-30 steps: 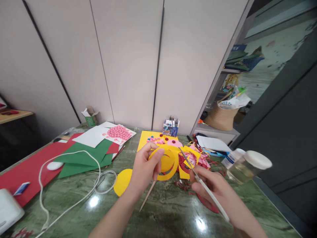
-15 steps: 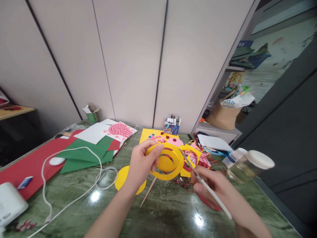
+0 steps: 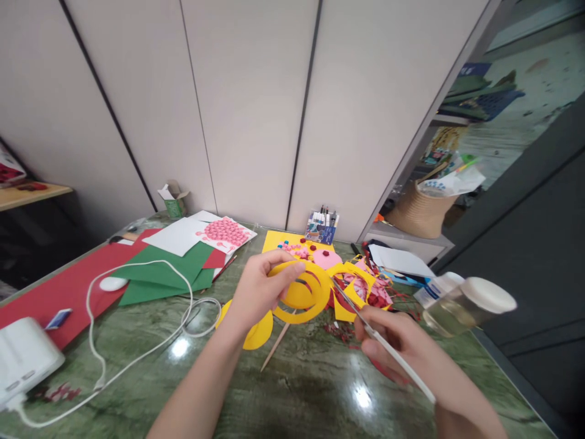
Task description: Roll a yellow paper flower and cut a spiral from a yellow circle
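Head: left hand (image 3: 264, 286), forearm (image 3: 208, 369) aslant

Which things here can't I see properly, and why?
All in the head view:
Left hand: some fingertips hidden behind the yellow ring.
White-handled tool: tip too small to tell whether it touches the yellow ring.
Yellow disc: middle hidden by the left forearm.
Red piece: partly covered by the right hand.
White device: cut off by the left edge.
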A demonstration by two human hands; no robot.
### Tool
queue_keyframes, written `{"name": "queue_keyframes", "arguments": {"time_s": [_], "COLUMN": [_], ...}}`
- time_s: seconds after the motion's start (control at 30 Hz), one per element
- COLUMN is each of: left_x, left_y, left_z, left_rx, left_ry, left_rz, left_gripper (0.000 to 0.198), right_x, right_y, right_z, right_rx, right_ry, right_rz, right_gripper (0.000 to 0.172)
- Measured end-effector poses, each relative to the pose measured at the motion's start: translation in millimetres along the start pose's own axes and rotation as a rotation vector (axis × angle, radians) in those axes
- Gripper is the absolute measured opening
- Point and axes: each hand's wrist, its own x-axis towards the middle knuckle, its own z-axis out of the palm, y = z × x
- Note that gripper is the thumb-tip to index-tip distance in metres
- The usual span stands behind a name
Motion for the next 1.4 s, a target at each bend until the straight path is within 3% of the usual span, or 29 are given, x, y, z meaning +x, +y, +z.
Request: {"name": "queue_keyframes", "arguments": {"time_s": [0.3,0.73,1.2,1.4], "left_x": [2,1,-1,-1], "left_y": [2,10,15,14], "left_z": [-2.6,-14.1,-23.6,-26.6], "left_rx": [0.059,0.162,0.292,0.325], "left_ry": [-0.081,-0.203,-0.356,-0.42], "left_rz": [0.012,0.048,-0.011,-0.022], "left_gripper": [0.023,0.019,0.018,0.019], "right_x": [1,-1,-1,-1], "right_y": [5,7,3,5], "right_z": [1,-6,-8,-9], "right_rx": [0.052,-0.194,-0.406,-0.423], "right_ry": [-0.046,-0.106,-0.15,-0.228], "right_rz": [-0.013,-0.052,-0.06,-0.056], "right_gripper": [0.039,0.04,0.03,0.029]}}
